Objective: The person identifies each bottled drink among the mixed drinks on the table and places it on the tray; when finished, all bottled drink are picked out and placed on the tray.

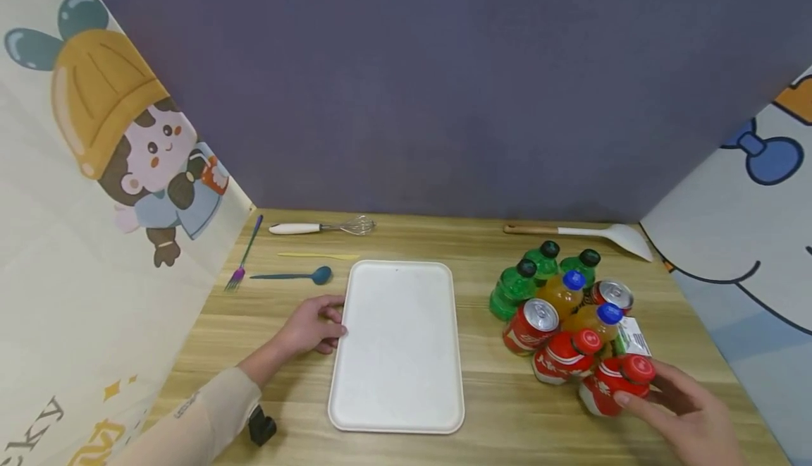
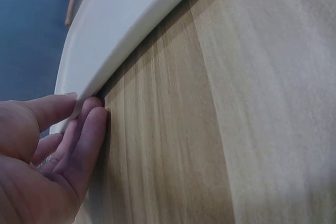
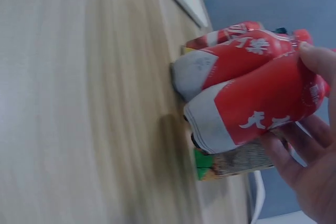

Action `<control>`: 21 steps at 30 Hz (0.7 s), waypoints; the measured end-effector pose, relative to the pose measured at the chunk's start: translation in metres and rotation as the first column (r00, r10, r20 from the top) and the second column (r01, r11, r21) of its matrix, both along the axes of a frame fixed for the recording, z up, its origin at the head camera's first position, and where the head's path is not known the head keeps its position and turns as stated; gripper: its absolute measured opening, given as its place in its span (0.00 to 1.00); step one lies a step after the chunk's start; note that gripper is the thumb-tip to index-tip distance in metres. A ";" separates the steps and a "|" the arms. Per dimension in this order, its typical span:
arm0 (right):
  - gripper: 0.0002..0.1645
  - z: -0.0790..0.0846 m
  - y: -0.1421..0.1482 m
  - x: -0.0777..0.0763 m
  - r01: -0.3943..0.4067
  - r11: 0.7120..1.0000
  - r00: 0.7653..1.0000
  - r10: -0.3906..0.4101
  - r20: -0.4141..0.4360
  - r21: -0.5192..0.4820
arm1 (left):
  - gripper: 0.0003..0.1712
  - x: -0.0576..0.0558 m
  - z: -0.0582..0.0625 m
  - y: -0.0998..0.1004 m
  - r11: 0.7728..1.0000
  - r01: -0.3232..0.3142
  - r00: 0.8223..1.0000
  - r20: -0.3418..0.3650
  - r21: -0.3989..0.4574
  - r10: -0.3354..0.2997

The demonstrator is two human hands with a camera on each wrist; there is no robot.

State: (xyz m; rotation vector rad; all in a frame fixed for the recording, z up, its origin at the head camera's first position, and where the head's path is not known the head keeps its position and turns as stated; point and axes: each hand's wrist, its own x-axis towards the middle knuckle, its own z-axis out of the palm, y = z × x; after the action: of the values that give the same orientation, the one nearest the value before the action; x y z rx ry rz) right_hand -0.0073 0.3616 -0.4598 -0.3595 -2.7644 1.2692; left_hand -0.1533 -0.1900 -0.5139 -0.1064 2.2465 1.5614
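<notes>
A white rectangular tray [image 1: 398,346] lies on the wooden table. My left hand [image 1: 315,325] pinches its left rim, the thumb against the outer side and fingertips at the lower edge, as the left wrist view shows. At the right, my right hand [image 1: 691,409] holds a red-and-white bottle [image 1: 614,385] by its upper part, thumb on one side and fingers on the other. A second red-and-white bottle [image 3: 231,59] stands right beside the held one. A small carton [image 3: 236,161] shows behind the held bottle in the right wrist view.
Green bottles [image 1: 512,288], orange drink bottles [image 1: 561,295] and red cans [image 1: 531,326] crowd together beside the red bottles. A white spatula [image 1: 624,239] lies behind them. A whisk [image 1: 345,225], yellow knife [image 1: 317,256], blue spoon [image 1: 320,275] and purple fork [image 1: 236,278] lie at the back left.
</notes>
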 end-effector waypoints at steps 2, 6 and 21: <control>0.36 0.004 0.003 -0.001 -0.019 1.000 1.000 0.020 -0.016 0.024 | 0.41 0.000 0.001 0.000 1.000 -0.005 1.000 0.003 -0.009 0.005; 0.35 0.015 0.009 -0.003 -0.089 0.994 0.994 0.093 -0.058 0.071 | 0.41 -0.001 0.001 0.001 1.000 -0.009 1.000 0.007 -0.014 0.009; 0.32 0.056 0.008 0.001 -0.119 0.985 0.971 0.142 -0.193 0.123 | 0.41 0.001 0.002 0.002 1.000 -0.015 1.000 0.017 -0.008 0.015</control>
State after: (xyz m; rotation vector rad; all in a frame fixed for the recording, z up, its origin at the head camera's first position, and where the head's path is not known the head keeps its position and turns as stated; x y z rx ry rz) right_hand -0.0065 0.3691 -0.4033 -0.0376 -2.7067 1.1022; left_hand -0.1527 -0.1881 -0.5122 -0.1391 2.2445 1.5534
